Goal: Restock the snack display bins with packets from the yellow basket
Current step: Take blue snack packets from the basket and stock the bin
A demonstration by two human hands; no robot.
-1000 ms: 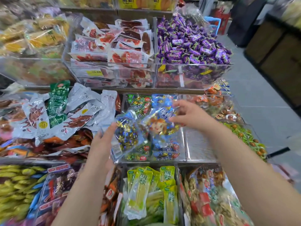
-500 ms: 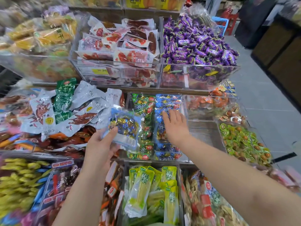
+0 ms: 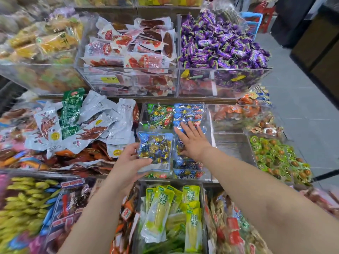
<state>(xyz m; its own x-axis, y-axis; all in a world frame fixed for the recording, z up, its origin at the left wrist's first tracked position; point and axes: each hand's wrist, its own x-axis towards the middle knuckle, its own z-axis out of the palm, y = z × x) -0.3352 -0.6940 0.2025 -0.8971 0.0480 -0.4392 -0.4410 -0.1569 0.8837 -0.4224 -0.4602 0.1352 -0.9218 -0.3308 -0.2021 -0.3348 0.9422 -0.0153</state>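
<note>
A blue see-through packet (image 3: 156, 149) of wrapped sweets sits in the left hand (image 3: 128, 162), held over the front left part of a clear plastic bin (image 3: 207, 116) in the middle row of the display. The hand grips it at the lower left corner, with the thumb lying across the front near the bottom edge and the fingers curled behind the left side, so the packet faces up and tilts slightly toward the camera. The right hand (image 3: 192, 142) is just beside it, laid flat with its fingers straight and spread, palm down on a row of blue packets (image 3: 189, 110) that fills the right side of the same bin; it holds nothing. Green packets (image 3: 159, 116) of the same kind lie in the bin's left side, behind the held packet. To the left of the bin is a loose heap of silver and green pouches (image 3: 88, 125), and to the right another clear bin (image 3: 231, 143), with small green-wrapped snacks (image 3: 275, 156) beyond it. In the row above sit a bin of red and white packets (image 3: 132, 48) and a heaped bin of purple sweets (image 3: 220, 43). In the row below, nearest the person, long yellow-green packets (image 3: 172, 213) stand under the two forearms. Grey floor tiles (image 3: 302, 107) run along the right of the display
</note>
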